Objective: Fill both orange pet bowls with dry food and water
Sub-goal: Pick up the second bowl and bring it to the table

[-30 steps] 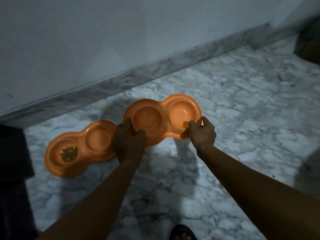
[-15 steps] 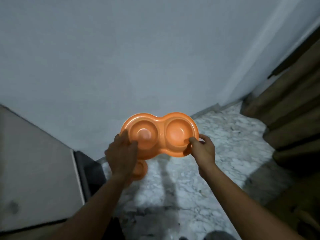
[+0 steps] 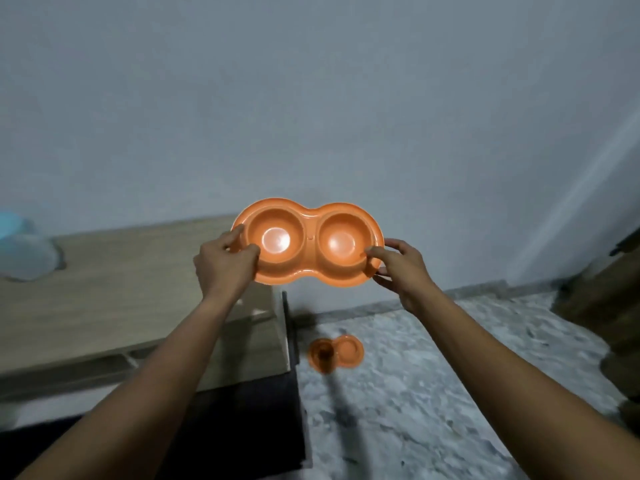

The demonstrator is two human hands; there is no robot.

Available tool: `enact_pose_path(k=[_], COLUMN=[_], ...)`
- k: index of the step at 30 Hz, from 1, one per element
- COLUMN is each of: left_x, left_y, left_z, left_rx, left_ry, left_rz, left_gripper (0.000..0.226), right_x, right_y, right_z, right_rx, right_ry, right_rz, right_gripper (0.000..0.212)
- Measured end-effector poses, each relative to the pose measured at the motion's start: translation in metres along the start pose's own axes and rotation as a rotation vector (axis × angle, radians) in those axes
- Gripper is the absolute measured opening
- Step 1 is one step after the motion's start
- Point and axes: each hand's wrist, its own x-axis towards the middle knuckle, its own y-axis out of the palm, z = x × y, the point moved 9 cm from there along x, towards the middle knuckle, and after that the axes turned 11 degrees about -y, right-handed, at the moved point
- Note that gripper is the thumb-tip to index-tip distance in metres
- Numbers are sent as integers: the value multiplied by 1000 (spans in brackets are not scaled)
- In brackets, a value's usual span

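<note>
I hold an orange double pet bowl [image 3: 308, 216] up in the air with both hands, level, both of its wells bare and shiny. My left hand [image 3: 221, 265] grips its left rim, thumb on top. My right hand [image 3: 398, 268] grips its right rim. A second orange double bowl [image 3: 348, 349] lies far below on the marble floor; its left well holds something dark, the right well looks bare.
A light wooden tabletop [image 3: 121, 289] stretches left under my left arm, with a pale blue and white container [image 3: 24, 251] at its far left. Grey wall ahead. Marble floor [image 3: 433, 393] to the right, brown fabric [image 3: 609, 289] at the right edge.
I have lifted the bowl from the floor to about chest height and stood up. The view rose; the other bowl now lies far below, and the wooden tabletop has come into sight.
</note>
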Motion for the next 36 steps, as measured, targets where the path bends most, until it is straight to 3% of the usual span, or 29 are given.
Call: enact_pose_path(k=[11, 21, 28, 36], left_x=[42, 147, 233, 334], left_y=[-281, -516, -586, -601], left_z=[55, 176, 248, 326], left_rx=[7, 164, 185, 313], left_ry=[29, -30, -116, -209], left_rz=[-82, -138, -127, -80], left_gripper=[50, 51, 53, 53], right_x=[-114, -201, -193, -156], right_y=[246, 516, 647, 750], right_z=[61, -5, -49, -120], right_rx=[-60, -4, -72, -225], right_ry=[-120, -25, 23, 104], right_rz=[189, 276, 276, 278], right_gripper=[50, 48, 58, 58])
